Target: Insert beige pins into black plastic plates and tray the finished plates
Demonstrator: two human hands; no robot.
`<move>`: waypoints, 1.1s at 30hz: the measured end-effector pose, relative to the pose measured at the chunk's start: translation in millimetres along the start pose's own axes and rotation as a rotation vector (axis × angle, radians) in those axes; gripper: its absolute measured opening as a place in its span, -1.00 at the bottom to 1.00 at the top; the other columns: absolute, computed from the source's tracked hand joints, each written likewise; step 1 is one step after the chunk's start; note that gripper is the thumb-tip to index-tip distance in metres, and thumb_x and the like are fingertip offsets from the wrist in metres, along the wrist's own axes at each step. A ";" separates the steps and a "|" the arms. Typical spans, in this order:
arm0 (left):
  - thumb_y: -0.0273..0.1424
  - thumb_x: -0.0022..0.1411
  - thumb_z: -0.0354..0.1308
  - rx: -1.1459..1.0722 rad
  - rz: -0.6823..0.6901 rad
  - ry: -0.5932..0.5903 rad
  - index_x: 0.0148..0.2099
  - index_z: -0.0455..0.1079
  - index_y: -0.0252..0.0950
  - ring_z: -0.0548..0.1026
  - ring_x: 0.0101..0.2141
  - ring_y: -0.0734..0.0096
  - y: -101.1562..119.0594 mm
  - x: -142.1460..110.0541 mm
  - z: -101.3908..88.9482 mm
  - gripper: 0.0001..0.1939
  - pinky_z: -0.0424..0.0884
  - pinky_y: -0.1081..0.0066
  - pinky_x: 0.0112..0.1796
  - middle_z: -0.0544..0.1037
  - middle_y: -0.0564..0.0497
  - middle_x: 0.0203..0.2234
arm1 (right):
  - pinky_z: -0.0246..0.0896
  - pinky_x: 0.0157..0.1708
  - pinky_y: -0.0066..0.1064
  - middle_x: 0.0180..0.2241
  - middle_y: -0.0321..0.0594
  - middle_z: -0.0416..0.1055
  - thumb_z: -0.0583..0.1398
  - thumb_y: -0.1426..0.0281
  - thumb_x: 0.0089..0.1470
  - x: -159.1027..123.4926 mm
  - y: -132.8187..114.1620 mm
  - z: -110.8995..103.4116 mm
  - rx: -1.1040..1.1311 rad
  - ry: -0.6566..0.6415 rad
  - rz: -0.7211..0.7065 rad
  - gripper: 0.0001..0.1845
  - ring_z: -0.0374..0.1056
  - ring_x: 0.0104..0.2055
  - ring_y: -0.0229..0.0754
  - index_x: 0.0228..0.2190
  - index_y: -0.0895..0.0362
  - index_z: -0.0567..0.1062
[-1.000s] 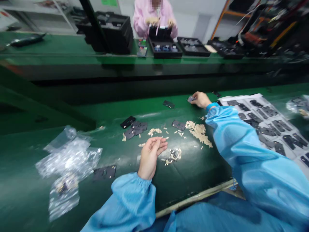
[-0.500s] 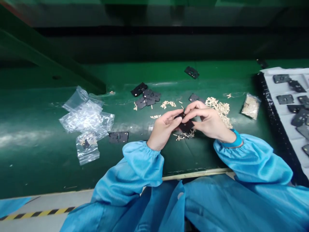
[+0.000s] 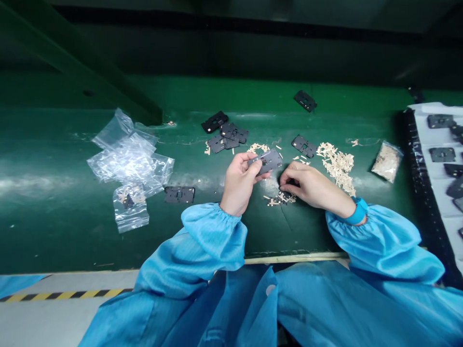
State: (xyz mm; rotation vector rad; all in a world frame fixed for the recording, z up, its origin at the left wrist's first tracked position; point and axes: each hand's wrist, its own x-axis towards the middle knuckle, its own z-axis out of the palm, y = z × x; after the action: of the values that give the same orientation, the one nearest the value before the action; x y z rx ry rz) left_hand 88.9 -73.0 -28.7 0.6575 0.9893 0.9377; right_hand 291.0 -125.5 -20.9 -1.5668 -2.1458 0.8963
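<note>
My left hand grips a flat black plastic plate with cut-outs, thumb on top and fingers beneath, raised over the green bench. To its right, my right hand has its fingertips pinched together at a small pile of black and cream bits. Whatever may be between those fingertips is too small to make out. Beyond the right hand lies another black plate, with a heap of small cream-coloured strips beside it.
Several black plates lie in a loose stack beyond my left hand. Clear plastic bags are piled at the left, near a single plate. At the right are a filled bag and a tray of plates.
My right hand has left the black plate and moved down to the small pile. The plate stays in my left hand, now tilted to show its face. The camera view has shifted slightly.
</note>
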 end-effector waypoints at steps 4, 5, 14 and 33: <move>-0.37 0.20 0.33 0.025 -0.015 -0.014 -0.08 0.32 -0.23 0.66 -0.34 0.37 1.6 -0.4 0.3 -0.70 0.62 0.39 -0.29 0.59 0.03 -0.32 | 0.24 -0.25 -0.34 -0.29 -0.23 0.40 0.25 0.42 0.27 2.3 1.4 -3.8 0.010 -0.028 -0.001 -0.96 0.35 -0.27 -0.16 -0.29 0.08 0.52; -0.37 0.20 0.34 0.051 0.000 -0.014 -0.04 0.34 -0.22 0.66 -0.32 0.36 2.1 -0.7 0.1 -0.68 0.62 0.40 -0.30 0.60 0.03 -0.31 | 0.24 -0.25 -0.34 -0.28 -0.23 0.40 0.26 0.41 0.26 1.7 2.3 -3.8 0.021 -0.011 -0.001 -0.99 0.35 -0.27 -0.17 -0.26 0.07 0.53; -0.35 0.16 0.39 0.301 0.200 -0.038 -0.06 0.61 -0.24 0.60 -0.24 0.36 -0.5 0.9 -6.6 -0.73 0.56 0.42 -0.24 0.66 -0.04 -0.13 | 0.25 -0.19 -0.31 -0.23 -0.19 0.41 0.19 0.41 0.31 -1.9 3.6 0.1 0.059 0.005 0.008 -0.91 0.36 -0.21 -0.15 -0.27 0.08 0.50; -0.26 0.11 0.42 0.873 0.110 -0.260 -0.02 0.43 -0.23 0.55 -0.20 0.28 -1.5 -11.0 -1.5 -0.59 0.44 0.32 -0.18 0.62 0.02 -0.19 | 0.27 -0.42 -0.40 -0.42 -0.30 0.45 0.38 0.19 0.12 -2.6 -1.4 -3.9 0.768 0.090 0.274 -0.71 0.34 -0.42 -0.28 -0.26 0.12 0.51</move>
State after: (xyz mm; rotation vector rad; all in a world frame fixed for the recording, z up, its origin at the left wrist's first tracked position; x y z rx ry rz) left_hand 85.5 -83.4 -26.2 1.5347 1.1186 0.4563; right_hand 293.2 -127.1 -16.8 -1.4415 -1.2772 1.4731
